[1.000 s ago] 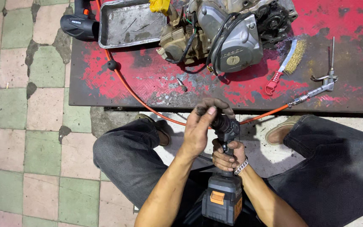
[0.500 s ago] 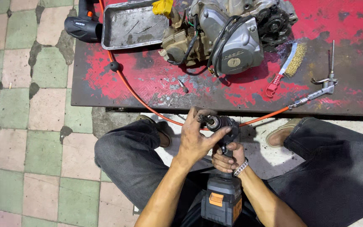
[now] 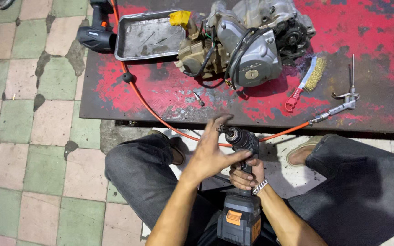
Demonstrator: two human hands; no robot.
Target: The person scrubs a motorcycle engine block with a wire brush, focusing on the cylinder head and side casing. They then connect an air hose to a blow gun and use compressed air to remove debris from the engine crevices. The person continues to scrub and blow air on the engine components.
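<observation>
Since the earlier frames the left hand (image 3: 210,157) has loosened off the nose of the black cordless drill (image 3: 242,182): where it wrapped the chuck before, its fingers now fan out open, and only the thumb and the edge of the palm rest against the left side of the drill's head. The dark metal chuck (image 3: 230,134) is uncovered, pointing away from the person toward the edge of the worn red-painted metal bench (image 3: 160,91). The right hand (image 3: 247,173), with a silver chain bracelet (image 3: 260,186) at the wrist, is clenched around the drill's handle, just above the dark grey battery pack with an orange tab (image 3: 239,218). Drill and hands sit over the person's lap, between knees in dark grey trousers. An orange air hose (image 3: 135,91) runs across the bench and past the chuck to a silver blow gun (image 3: 343,104) lying on the right. On the bench, well apart from the hands, rest a grey motorcycle engine (image 3: 247,45), a shallow steel tray (image 3: 147,36), a red-handled wire brush (image 3: 304,82) and a small screw (image 3: 198,97). A second black power tool (image 3: 97,32) lies at the bench's left corner.
</observation>
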